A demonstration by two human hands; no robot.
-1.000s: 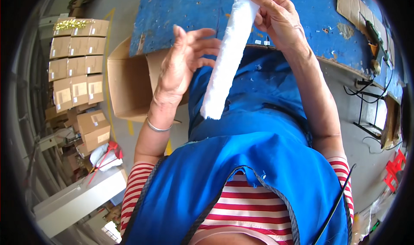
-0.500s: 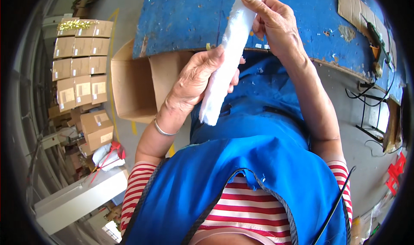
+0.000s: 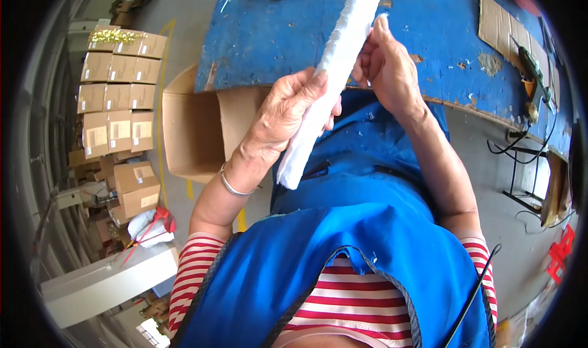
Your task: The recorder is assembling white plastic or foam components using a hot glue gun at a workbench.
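Above the near edge of the blue counter [image 3: 429, 36], I see my left hand [image 3: 285, 112] clamped around the middle of a long white foam strip [image 3: 324, 85], while my right hand [image 3: 386, 66] pinches its upper part, fingers closed on it. The strip slants up over the counter, its lower end hanging free. I judge it could bend or tear there, since foam this thin looks limp.

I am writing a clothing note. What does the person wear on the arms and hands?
Both hands are bare, no gloves. The left hand has a thin silver bangle at the wrist. The right hand wears nothing. Short red-and-white striped sleeves end at the upper arms, under a blue apron.
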